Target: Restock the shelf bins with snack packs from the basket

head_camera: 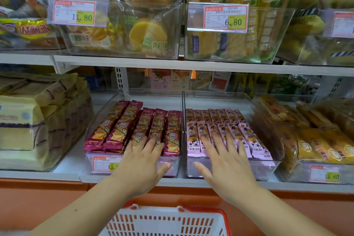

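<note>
White metal shelves (191, 63) on a slotted upright (120, 80) stand above an orange base panel (38, 207).

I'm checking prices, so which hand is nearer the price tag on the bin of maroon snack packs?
Left. The left hand covers the right edge of the price tag; the right hand is over the neighbouring pink packs, farther right.

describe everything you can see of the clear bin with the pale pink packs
The clear bin, transparent plastic, sits on the lower shelf beside the magenta-pack bin. It holds two rows of pale pink packs printed with a cartoon figure. The right hand lies flat on the front row, thumb over the front wall.
</note>
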